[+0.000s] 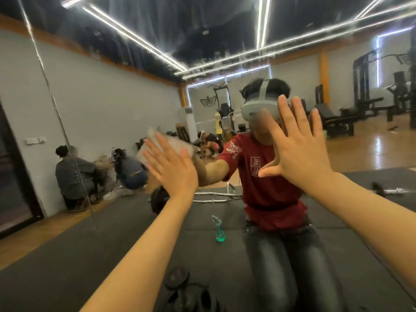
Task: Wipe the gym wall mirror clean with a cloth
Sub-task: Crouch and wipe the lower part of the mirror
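Note:
The wall mirror fills nearly the whole view, streaked along the reflected ceiling lights. My left hand presses a pale grey cloth flat against the glass at centre left, fingers spread over it; the cloth is blurred. My right hand rests with an open palm and splayed fingers on the mirror at centre right, holding nothing. Between both arms the mirror reflects a kneeling person in a red shirt.
A spray bottle with green liquid shows reflected on the black floor mat. A barbell lies behind it in the reflection. Dark dumbbells sit at the mirror's foot. A vertical mirror seam runs at left; other people crouch there.

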Available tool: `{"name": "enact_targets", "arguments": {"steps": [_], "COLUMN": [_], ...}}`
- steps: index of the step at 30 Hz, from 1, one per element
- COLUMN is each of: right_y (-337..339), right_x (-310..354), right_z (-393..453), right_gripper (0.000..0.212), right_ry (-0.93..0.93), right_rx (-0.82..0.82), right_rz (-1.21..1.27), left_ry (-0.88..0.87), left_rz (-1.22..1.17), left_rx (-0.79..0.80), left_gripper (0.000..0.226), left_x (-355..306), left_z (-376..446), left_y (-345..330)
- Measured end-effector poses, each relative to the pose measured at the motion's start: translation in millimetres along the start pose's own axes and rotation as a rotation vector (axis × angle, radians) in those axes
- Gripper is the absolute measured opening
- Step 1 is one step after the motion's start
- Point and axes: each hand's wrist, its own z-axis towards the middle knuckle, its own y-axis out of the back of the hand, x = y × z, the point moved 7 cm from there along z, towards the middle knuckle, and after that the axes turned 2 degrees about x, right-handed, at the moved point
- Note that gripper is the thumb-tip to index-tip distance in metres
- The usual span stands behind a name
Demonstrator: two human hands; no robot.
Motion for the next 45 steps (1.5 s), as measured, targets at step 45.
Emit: {"name": "enact_targets", "arguments": {"steps": [45], "right_y": [3.7], "right_x": [1.0], "right_z": [0.5], "right_gripper": [0.144], "right_ry": [-0.022], "right_rx": [0.062], "right_rz": [-0.022], "left_ry": [0.4], "left_rz": [-0.129], "left_rx": [0.111], "left_gripper": [0.068], "left_x": [95.5], "left_z": [-48.7], "left_y": [-16.4]}}
